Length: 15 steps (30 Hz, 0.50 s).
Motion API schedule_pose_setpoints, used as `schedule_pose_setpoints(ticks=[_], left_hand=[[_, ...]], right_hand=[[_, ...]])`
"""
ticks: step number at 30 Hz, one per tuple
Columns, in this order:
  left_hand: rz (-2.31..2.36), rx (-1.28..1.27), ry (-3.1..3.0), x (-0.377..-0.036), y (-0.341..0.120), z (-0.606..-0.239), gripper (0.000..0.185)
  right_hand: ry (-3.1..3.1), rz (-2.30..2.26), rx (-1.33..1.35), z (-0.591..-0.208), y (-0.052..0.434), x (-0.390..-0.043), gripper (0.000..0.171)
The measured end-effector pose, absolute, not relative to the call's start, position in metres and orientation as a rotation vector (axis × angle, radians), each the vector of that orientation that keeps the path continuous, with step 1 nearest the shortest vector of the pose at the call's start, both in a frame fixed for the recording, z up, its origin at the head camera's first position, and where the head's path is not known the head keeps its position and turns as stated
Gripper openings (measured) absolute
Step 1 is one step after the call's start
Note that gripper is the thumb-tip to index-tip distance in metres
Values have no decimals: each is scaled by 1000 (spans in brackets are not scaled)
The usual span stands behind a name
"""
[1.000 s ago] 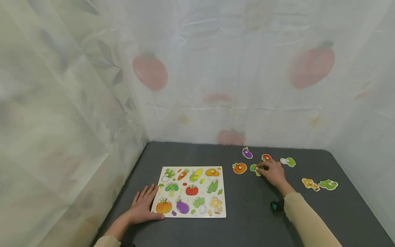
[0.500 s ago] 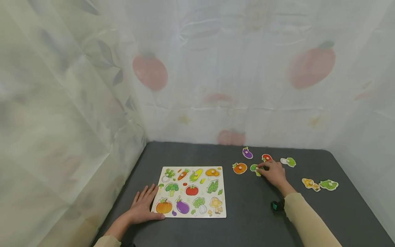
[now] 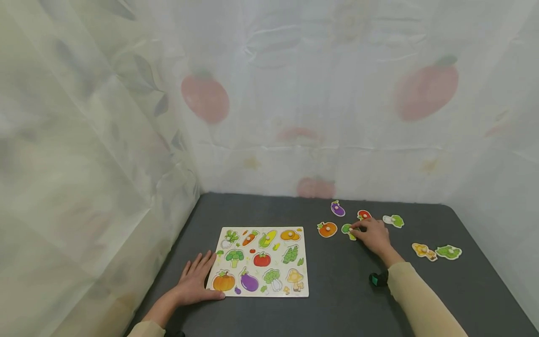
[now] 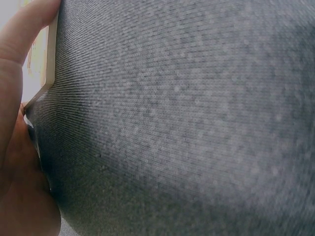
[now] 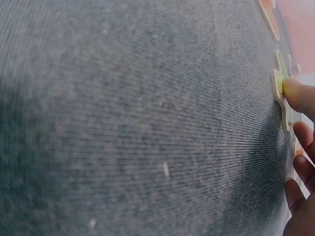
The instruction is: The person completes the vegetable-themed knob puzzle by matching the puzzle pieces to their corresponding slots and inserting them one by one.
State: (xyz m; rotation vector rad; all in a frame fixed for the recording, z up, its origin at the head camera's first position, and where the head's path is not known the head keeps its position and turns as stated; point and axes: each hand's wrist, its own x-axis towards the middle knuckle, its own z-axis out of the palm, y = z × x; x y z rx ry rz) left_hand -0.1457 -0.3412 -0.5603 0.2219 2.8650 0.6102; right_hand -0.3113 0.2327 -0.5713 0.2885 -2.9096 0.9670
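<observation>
Nothing has shifted since the earlier frames: our left hand (image 3: 195,282) rests flat and open on the counter (image 3: 345,299) against the puzzle board (image 3: 262,261). Well off to the board's right, our right hand (image 3: 372,235) pinches the green broccoli piece (image 3: 347,229), far nearer than the left.

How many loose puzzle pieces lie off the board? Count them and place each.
7. Eggplant farthest back; tomato, cabbage; pumpkin nearest the board; broccoli under the right hand; mushroom and lettuce far right. The hand may hide more.
</observation>
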Motion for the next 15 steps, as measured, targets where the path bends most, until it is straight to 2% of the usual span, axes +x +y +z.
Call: schedule_pose_setpoints(ticks=[8,15], left_hand=[[621,215,2852,-147,-341,-563,129],[608,199,2845,-147,-341,-563,130]], right_hand=[[-2874,972,306,-566,228,-312,25],[-2771,1003,369,-553,199,-310,21]])
